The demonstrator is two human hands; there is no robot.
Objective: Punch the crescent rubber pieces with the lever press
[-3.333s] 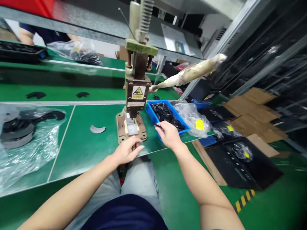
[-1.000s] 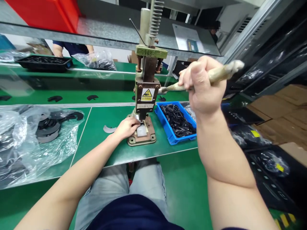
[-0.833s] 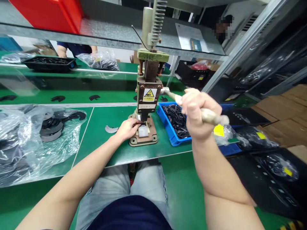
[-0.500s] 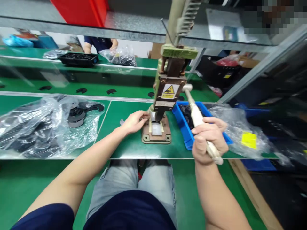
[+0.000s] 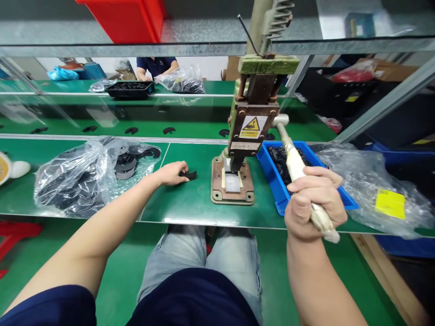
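Observation:
My left hand (image 5: 172, 173) is low over the green bench, left of the press, with thumb and fingers closed on the near end of a black curved piece (image 5: 190, 175). My right hand (image 5: 316, 201) is wrapped round the pale, tape-covered lever handle (image 5: 295, 165) of the hand press. The hand press (image 5: 253, 111) stands upright on a brown base plate. Below its ram is a whitish translucent block (image 5: 233, 183) in the fixture.
A plastic bag (image 5: 79, 176) of black curved parts lies at left. Right of the press are a blue bin (image 5: 277, 192) of black parts and a clear bag (image 5: 367, 181). More black pieces lie along a green strip behind. A co-worker (image 5: 156, 66) sits across.
My left hand has moved left from the press base to the black curved piece on the bench. My right hand stays on the lever. The view has shifted left.

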